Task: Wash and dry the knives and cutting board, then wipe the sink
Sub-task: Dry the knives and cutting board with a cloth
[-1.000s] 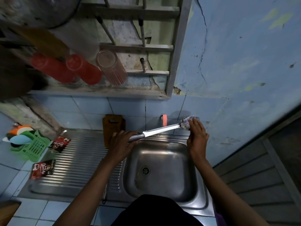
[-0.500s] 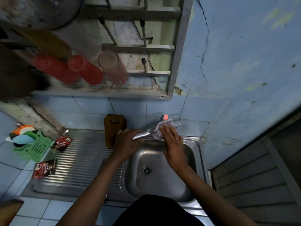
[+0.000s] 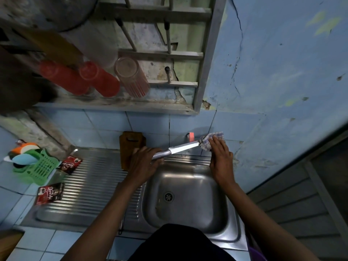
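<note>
Pinching a checked cloth (image 3: 211, 141) round the tip of the knife (image 3: 183, 148), the right hand (image 3: 220, 157) has its fingers curled over the fabric at the back right corner of the sink (image 3: 188, 219). The left hand (image 3: 144, 162) grips the metal handle at the back edge of the basin, holding the serrated blade level above it. Just behind that hand, the cutting board (image 3: 131, 141) leans against the tiled wall at the back of the ribbed drainer. This looks like the drying step for the knife, at the tip end of a stroke. Next, I judge, the knife wants setting aside safely, blade away from the fingers, before the board is dried.
</note>
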